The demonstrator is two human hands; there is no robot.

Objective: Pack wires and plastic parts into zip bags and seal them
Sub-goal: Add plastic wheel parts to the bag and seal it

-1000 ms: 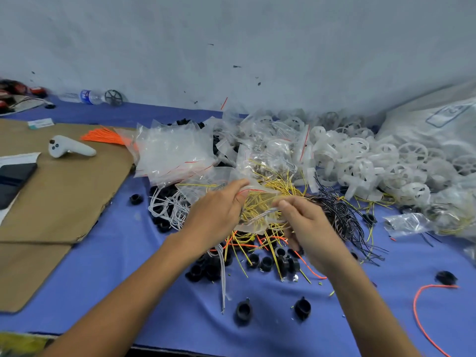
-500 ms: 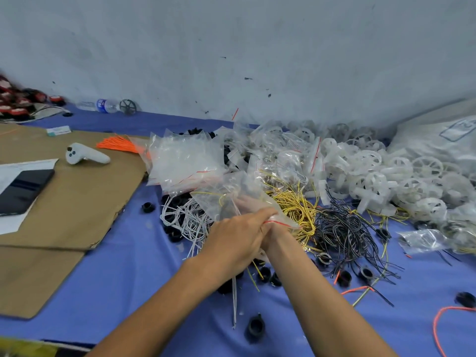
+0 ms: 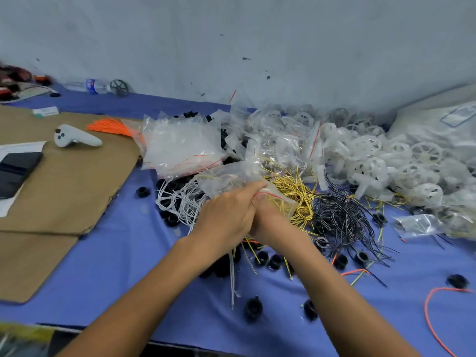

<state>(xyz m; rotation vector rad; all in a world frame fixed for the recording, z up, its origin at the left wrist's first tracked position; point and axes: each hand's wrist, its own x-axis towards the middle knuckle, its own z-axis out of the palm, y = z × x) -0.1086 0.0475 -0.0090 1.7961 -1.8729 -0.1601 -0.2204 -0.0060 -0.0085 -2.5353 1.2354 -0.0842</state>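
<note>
So, both hands meet mid-bench (image 3: 128, 266) on the zip bag (image 3: 231, 176). The left hand (image 3: 226, 217) has its fingers (image 3: 244, 193) curled over the bag's mouth, and the right hand (image 3: 270, 220) pinches the red seal strip (image 3: 270, 195) right beside them. The strip runs rightward toward the yellow wires (image 3: 296, 191), so the right hand looks nearer to slide along it.

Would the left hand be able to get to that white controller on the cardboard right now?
Probably yes, though it is busy: the left hand grips the zip bag together with the right hand. The way over the white wires and cardboard to the controller looks open.
</note>
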